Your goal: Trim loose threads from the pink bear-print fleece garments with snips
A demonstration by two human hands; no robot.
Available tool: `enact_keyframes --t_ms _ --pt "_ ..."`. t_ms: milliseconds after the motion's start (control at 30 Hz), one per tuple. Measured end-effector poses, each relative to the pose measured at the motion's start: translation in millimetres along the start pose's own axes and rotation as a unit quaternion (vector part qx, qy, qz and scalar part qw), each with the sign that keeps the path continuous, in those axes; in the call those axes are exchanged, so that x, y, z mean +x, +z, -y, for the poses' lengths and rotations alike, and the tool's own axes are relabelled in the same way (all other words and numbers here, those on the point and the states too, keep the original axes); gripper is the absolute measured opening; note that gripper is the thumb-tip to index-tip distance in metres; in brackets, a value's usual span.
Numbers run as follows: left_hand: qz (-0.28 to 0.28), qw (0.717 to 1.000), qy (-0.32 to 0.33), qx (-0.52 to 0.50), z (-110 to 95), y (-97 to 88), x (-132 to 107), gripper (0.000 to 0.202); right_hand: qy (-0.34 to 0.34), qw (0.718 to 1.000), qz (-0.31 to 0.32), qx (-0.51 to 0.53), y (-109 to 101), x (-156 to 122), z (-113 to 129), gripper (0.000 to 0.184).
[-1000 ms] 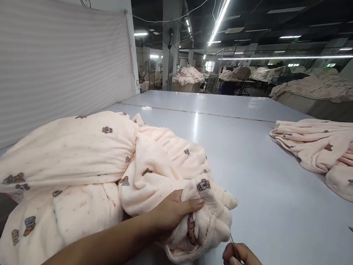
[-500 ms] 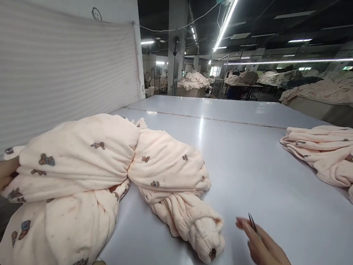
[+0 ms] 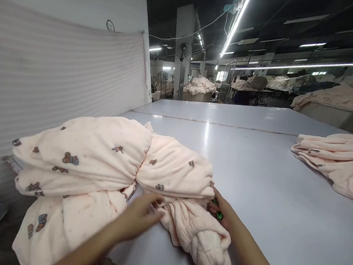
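A bundle of pale pink fleece garments (image 3: 105, 163) printed with small bears lies at the near left of a grey table (image 3: 253, 176). A rolled sleeve (image 3: 198, 233) sticks out toward me. My left hand (image 3: 140, 216) rests on the bundle's lower edge, fingers stretched out and touching the cloth. My right hand (image 3: 221, 208) presses against the garment just above the sleeve, fingers closed around a small green-handled tool (image 3: 218, 212) that is mostly hidden.
A second pile of the same pink garments (image 3: 334, 161) lies at the table's right edge. A white striped sheet (image 3: 60, 77) hangs along the left. Far behind stand more tables heaped with fabric (image 3: 199, 85) and a pillar with a fan.
My left hand let go of the sleeve, swung out left, then came back onto the bundle's lower edge. My right hand moved up from the table front to the garment beside the sleeve.
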State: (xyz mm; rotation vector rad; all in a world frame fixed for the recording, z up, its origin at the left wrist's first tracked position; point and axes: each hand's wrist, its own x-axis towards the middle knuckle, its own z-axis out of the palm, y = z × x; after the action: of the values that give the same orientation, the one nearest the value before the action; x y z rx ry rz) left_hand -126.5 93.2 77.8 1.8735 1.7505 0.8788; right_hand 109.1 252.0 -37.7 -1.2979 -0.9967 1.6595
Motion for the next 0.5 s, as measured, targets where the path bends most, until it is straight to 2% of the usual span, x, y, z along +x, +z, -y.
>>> enact_keyframes --t_ms 33,67,100,167,233,333,400,500 --pt "0.049 0.999 0.020 -0.008 3 29.6 3 0.035 0.004 1.000 0.011 0.008 2 -3 0 0.028" --pt "0.073 0.997 0.029 -0.014 5 54.3 4 0.039 0.003 1.000 0.018 0.015 4 -6 -1 0.027" --pt "0.094 0.995 0.040 -0.018 6 73.7 5 0.044 -0.001 1.000 0.021 0.020 6 -8 -1 0.025" --pt "0.110 0.992 0.053 -0.011 7 98.0 3 0.053 -0.010 0.999 0.017 0.033 12 -12 -3 0.025" --pt "0.116 0.992 0.056 0.004 9 107.6 -1 0.057 -0.013 0.999 0.011 0.048 19 -13 -3 0.027" --pt "0.129 0.989 0.064 0.017 14 108.7 -7 0.055 -0.030 0.997 0.003 0.065 32 -25 12 0.030" --pt "0.137 0.987 0.076 0.023 16 108.6 -7 0.058 -0.066 0.996 0.004 0.065 42 -48 34 0.029" --pt "0.133 0.985 0.107 0.027 8 114.9 4 0.057 -0.155 0.987 0.022 0.039 56 -107 74 0.033"
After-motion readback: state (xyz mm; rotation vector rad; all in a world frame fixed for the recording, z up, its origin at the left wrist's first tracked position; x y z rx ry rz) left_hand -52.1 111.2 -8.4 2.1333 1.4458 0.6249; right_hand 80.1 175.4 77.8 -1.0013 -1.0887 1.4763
